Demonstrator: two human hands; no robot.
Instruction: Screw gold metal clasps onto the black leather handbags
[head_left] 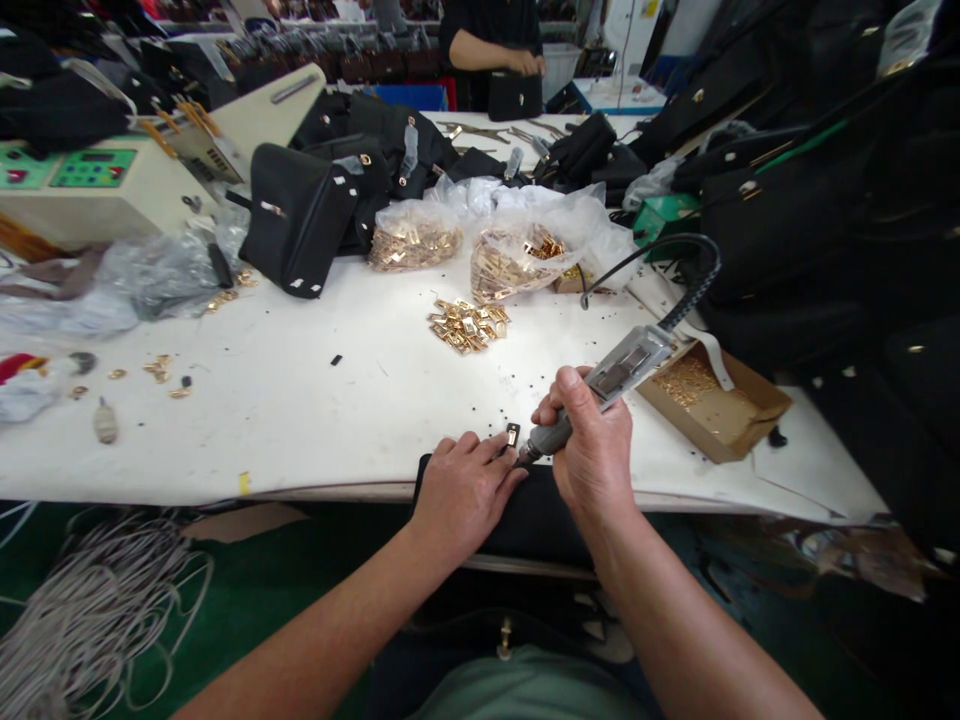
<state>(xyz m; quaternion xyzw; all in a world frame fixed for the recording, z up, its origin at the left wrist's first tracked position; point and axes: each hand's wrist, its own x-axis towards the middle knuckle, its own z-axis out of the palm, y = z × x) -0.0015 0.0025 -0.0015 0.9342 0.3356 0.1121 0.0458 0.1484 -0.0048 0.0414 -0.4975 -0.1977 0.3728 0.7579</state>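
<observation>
My right hand (596, 445) is wrapped round a grey electric screwdriver (626, 365), tilted with its tip down to the left. The tip ends right by the fingertips of my left hand (469, 485). That hand lies over a black leather bag piece (544, 510) at the table's front edge, fingers stretched out and pressing on it. Just beyond the fingers shows a small black tab with a gold metal fitting (513, 435). Whether a screw sits under the tip is hidden by my fingers. A dark cable (694, 275) loops up from the screwdriver's rear end.
On the white table (300, 420) lie a pile of gold fittings (469, 325), plastic bags of fittings (510, 260) and a cardboard box (739, 425) of small gold parts. Black bags (292, 220) stand behind. A beige machine (112, 200) is at left. Another person (491, 50) works opposite.
</observation>
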